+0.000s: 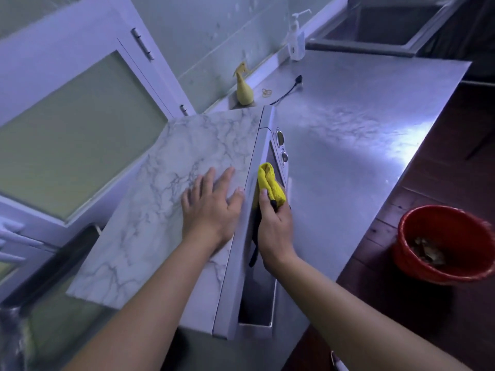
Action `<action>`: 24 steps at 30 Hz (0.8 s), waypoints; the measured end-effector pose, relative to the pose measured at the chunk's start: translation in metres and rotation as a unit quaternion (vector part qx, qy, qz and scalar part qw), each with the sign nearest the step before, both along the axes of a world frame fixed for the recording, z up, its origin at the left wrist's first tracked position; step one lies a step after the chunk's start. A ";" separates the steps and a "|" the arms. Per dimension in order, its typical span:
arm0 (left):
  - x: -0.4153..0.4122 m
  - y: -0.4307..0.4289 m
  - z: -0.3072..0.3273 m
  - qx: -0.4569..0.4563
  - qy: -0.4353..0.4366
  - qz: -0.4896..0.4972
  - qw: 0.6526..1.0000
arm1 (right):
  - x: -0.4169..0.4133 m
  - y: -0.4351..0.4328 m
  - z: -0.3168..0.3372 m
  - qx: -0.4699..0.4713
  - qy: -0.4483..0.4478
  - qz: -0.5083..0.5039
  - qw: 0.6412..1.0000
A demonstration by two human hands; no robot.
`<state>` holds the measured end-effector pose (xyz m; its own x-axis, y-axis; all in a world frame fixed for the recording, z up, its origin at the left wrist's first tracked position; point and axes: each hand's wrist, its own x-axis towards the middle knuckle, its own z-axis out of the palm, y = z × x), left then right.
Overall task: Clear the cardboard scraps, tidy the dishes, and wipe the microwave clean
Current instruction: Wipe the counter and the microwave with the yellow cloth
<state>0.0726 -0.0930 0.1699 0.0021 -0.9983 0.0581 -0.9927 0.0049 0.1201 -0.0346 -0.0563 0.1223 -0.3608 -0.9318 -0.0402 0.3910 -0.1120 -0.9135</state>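
A: Which step is this?

B: The wiping, I'd say. The white microwave with a marble-patterned top (209, 140) sits at the near left of the steel table (361, 129), its front turned to the right. The right hand (276, 228) holds a folded yellow cloth (269, 183) against the upper edge of that front, just on the near side of the round knobs (284, 156).

A: And the other hand?

B: The left hand (211, 207) lies palm-down on the marbled top, close to its right edge, with the fingers (225, 178) straight and spread, pressing rather than gripping. It looks like a brace, so the box does not slide under the rubbing.

A: How is the cloth held?

B: The right hand is curled round it, thumb on the near side; the fingertips are hidden behind the cloth.

A: The scraps, the dishes?

B: No dishes show. A red plastic bucket (401, 236) on the floor at the right holds brownish bits, but I cannot tell whether they are cardboard.

A: The next move?

B: Probably a stroke along the front toward the dark door glass at the near end. That calls for the cloth flat on the panel, the left hand firm, and some care around the knobs. A yellow spray bottle (243, 89) stands far back by the wall, well apart, if wetting is wanted.
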 end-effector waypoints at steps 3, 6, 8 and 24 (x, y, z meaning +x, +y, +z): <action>-0.001 0.000 0.000 0.004 0.000 -0.004 1.000 | 0.013 0.039 -0.002 0.004 0.010 -0.002 1.000; -0.001 -0.002 0.000 0.002 0.001 -0.009 1.000 | 0.022 0.078 -0.005 0.012 0.025 0.011 1.000; -0.002 -0.003 0.000 0.009 0.001 -0.009 1.000 | 0.025 0.102 -0.005 0.020 0.025 0.026 0.999; -0.003 -0.003 0.004 0.027 0.008 -0.004 1.000 | 0.030 0.217 -0.004 0.041 0.044 0.092 0.994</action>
